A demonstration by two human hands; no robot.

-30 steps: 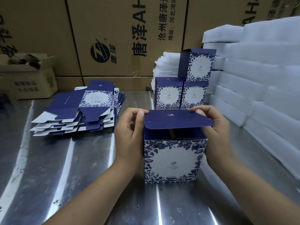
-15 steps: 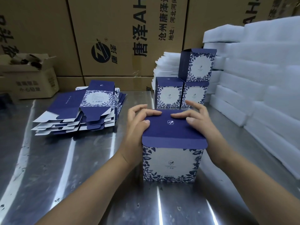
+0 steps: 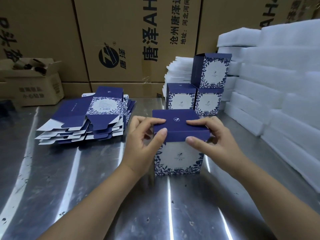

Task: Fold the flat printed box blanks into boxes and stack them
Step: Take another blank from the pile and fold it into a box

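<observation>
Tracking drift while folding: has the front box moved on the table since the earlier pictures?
Yes. The box has slid back, toward the stacked boxes; its lid now overlaps their bases.

Packing wkshp, stacked cartons [image 3: 138, 40], foam sheets [image 3: 277, 75]

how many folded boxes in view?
4: front box at centre; rear left box and rear right box side by side behind it; top box on the rear right one. Others may be hidden.

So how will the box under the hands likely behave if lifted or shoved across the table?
Probably light: the box is thin printed card, like the flat blanks beside it. Likely slides easily on the shiny metal table. Walls may dent under a hard squeeze.
</observation>
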